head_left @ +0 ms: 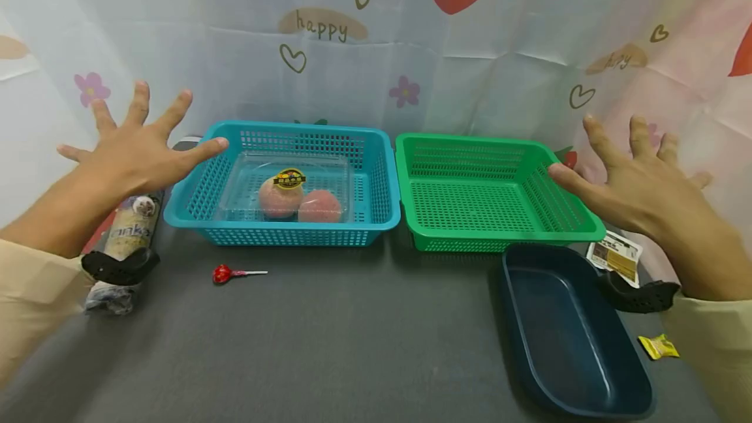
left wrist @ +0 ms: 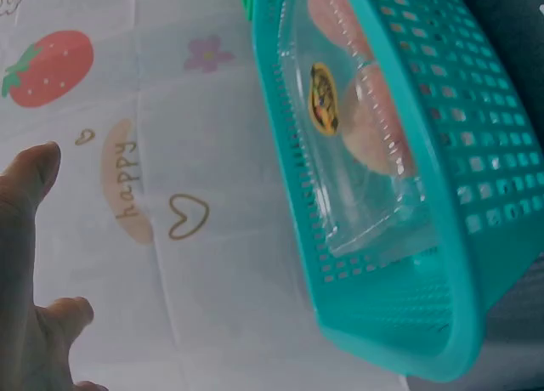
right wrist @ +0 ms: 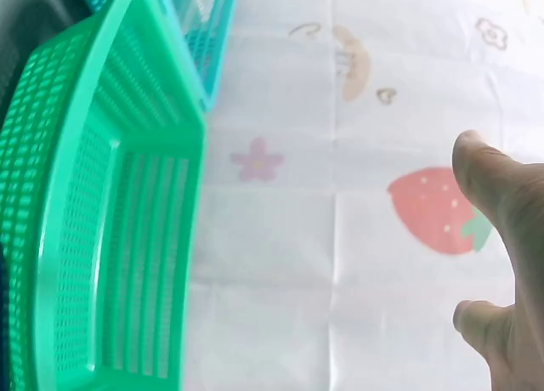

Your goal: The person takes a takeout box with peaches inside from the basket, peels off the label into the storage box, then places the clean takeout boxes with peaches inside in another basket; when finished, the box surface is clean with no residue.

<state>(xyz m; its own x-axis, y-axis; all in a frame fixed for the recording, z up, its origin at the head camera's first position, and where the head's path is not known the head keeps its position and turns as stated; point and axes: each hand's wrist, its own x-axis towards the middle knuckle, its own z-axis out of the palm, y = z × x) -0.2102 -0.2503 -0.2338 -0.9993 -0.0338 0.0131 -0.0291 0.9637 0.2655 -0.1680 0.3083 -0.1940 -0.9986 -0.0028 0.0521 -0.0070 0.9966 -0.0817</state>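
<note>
My left hand (head_left: 132,149) is raised with its fingers spread, and its thumb overlaps the left end of the blue basket (head_left: 282,234) in the head view. Inside that basket lies a clear plastic box (head_left: 241,178) holding two round pinkish fruits (head_left: 319,206). On the other side, my right hand (head_left: 646,191) is held up with fingers splayed, its thumb over the right end of the green basket (head_left: 499,238). Both hands hold nothing. A red lollipop (head_left: 222,274) with a white stick lies on the grey table in front of the blue basket.
A dark blue tray (head_left: 578,338) stands at the front right. Right of it lie a small yellow wrapped candy (head_left: 659,347) and a printed packet (head_left: 615,256). A clear bag of pale pieces (head_left: 132,227) lies under my left arm. Behind hangs a printed curtain (head_left: 352,83).
</note>
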